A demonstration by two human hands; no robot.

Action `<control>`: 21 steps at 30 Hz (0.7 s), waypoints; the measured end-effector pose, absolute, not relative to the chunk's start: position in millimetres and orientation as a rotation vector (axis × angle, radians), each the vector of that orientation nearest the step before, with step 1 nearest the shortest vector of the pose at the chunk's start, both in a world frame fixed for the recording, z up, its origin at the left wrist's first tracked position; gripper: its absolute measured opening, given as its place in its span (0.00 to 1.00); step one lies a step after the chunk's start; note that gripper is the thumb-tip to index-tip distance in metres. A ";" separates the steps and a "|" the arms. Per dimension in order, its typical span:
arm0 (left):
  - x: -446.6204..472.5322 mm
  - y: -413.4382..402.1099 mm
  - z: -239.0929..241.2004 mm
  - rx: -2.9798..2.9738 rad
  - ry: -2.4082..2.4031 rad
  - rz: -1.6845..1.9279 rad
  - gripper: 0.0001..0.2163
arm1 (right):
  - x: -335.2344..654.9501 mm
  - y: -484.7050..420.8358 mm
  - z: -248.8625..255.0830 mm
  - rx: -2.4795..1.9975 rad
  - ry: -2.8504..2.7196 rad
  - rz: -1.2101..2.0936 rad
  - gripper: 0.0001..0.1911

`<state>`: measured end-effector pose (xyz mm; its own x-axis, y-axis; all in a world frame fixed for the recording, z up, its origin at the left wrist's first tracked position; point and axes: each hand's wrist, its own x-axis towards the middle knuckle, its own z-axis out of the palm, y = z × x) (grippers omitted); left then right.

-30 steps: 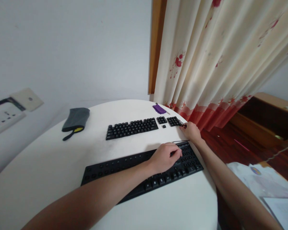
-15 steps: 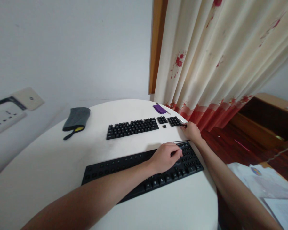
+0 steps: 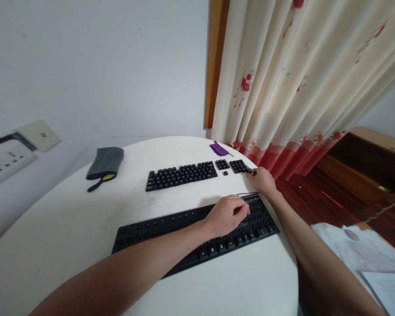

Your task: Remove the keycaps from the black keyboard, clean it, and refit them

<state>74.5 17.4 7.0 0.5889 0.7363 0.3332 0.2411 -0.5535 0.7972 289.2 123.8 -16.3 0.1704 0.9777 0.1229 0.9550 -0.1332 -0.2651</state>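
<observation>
A black keyboard frame [image 3: 171, 228] lies near me on the round white table [image 3: 69, 228]. My left hand [image 3: 225, 216] rests curled on its right part, fingers closed on its keys. Farther back, removed black keycaps [image 3: 181, 174] are laid out in keyboard order, with a small block [image 3: 222, 164] and a number-pad block [image 3: 238, 166] to the right and one single cap [image 3: 224, 173] in front. My right hand [image 3: 262, 181] is at the right end of the number-pad block, fingers pinched on a small dark thing I cannot make out.
A grey pouch with a yellow tag [image 3: 104, 163] lies at the back left. A purple item [image 3: 219, 149] sits at the table's far edge by the flowered curtain [image 3: 292, 87]. Wall sockets [image 3: 6, 160] are at left. Papers [image 3: 365, 254] lie at the lower right.
</observation>
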 end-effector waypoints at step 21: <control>61.8 23.8 39.1 1.873 0.857 0.996 0.16 | 283.2 113.1 32.5 -1.717 -1.667 0.101 0.24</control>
<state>61.8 23.8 39.1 0.4536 0.8361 0.3085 0.1798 -0.4249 0.8872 283.2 113.1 32.5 0.1566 0.8938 0.4203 0.8367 0.1061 -0.5373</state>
